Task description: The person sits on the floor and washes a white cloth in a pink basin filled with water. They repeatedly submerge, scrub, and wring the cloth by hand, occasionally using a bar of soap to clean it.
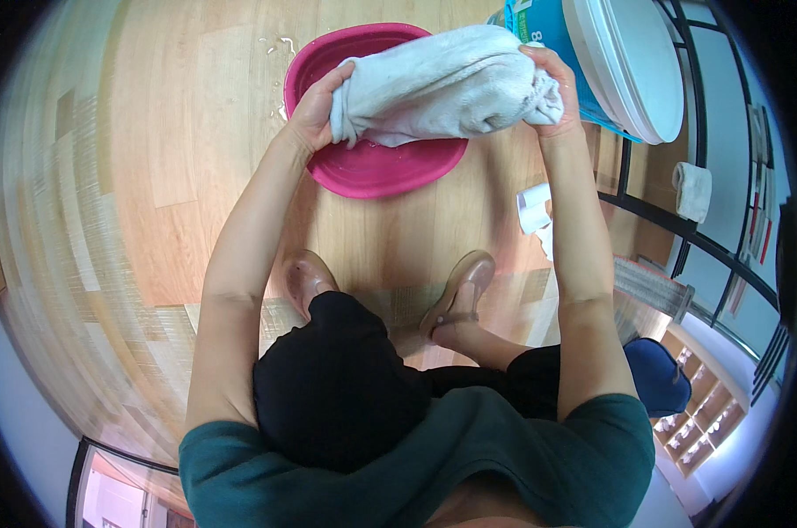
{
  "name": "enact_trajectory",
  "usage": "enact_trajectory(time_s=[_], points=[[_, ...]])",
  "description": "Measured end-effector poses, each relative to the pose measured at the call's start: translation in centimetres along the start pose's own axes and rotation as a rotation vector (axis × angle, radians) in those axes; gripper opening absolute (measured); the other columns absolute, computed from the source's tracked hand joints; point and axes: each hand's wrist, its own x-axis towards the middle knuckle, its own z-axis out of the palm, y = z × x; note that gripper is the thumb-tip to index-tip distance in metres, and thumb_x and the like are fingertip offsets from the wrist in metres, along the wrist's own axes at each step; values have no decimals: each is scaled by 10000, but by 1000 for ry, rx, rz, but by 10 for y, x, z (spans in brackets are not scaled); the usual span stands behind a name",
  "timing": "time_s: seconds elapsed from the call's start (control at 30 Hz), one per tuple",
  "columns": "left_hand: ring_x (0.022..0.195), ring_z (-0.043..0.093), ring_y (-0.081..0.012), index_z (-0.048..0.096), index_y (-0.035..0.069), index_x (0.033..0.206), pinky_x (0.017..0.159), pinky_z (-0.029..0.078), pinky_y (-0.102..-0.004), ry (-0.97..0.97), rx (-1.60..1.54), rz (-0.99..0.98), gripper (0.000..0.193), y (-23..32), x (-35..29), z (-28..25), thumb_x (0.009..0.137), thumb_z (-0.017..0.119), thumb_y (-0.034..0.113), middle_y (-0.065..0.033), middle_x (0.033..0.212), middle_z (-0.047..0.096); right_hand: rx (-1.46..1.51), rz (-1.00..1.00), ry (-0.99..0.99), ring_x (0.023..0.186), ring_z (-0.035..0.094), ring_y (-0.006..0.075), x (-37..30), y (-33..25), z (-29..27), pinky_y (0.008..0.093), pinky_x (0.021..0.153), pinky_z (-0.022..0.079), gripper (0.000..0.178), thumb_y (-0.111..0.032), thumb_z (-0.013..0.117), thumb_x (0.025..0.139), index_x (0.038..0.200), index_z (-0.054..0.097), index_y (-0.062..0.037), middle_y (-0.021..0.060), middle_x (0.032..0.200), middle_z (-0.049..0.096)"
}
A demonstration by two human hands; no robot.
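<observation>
A white towel (442, 84), bunched and marked with greyish smudges, stretches sideways between my two hands. My left hand (318, 110) grips its left end, fingers wrapped over the edge. At the other end my right hand (559, 92) closes around a crumpled part of the cloth. Below the towel sits a magenta plastic basin (385, 176) on the floor. The towel hides the basin's middle and reaches past its right rim. A little water seems to glisten in the basin, but how much there is I cannot tell.
A blue bucket (583, 84) with a white lid (649, 66) stands beside my right hand. Torn white paper (533, 209) lies on the wooden floor (187, 158) near my right forearm. Water drops (280, 46) spot the boards left of the basin. Another white cloth (693, 192) hangs over a black rail.
</observation>
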Motion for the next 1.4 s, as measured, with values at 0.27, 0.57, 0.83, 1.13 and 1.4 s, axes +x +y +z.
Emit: enact_trajectory(time_s=[0.27, 0.57, 0.83, 1.13, 1.4], points=[[1036, 609, -266, 485, 3, 1252, 844, 532, -379, -374, -60, 89, 478, 0, 0, -16, 983, 329, 365, -134, 1124, 622, -308, 19, 97, 782, 653, 174, 24, 36, -2, 284, 736, 540, 255, -119, 638, 820, 1027, 616, 29, 99, 998, 644], [1265, 429, -238, 359, 33, 1373, 1069, 341, -395, 25, -60, 241, 534, -26, -22, 65, 996, 328, 409, -103, 1390, 430, -1428, -870, 151, 1307, 355, 368, 7, 131, 100, 452, 1096, 220, 450, -340, 508, 922, 1269, 516, -54, 235, 1373, 415], [1309, 377, -248, 325, 52, 1405, 1096, 291, -392, 48, -85, 226, 675, -12, -24, 60, 956, 301, 556, -110, 1436, 374, -1351, -841, 81, 1370, 268, 330, -6, 162, 94, 518, 1097, 208, 513, -355, 452, 934, 1346, 427, -51, 223, 1437, 329], [1269, 425, -248, 397, 56, 1353, 1072, 329, -397, 17, -77, 216, 589, -9, -22, 70, 981, 281, 498, -106, 1378, 444, -1269, -857, 206, 1307, 361, 347, 6, 154, 96, 433, 1064, 305, 446, -299, 464, 937, 1320, 472, -70, 226, 1368, 416], [1223, 475, -259, 376, 40, 1361, 1042, 375, -411, -111, -5, 142, 575, -11, -45, 81, 966, 397, 457, -117, 1343, 473, 303, 6, -2, 807, 645, 272, 79, 116, 13, 405, 733, 526, 305, -291, 544, 887, 991, 595, -9, 183, 904, 655]])
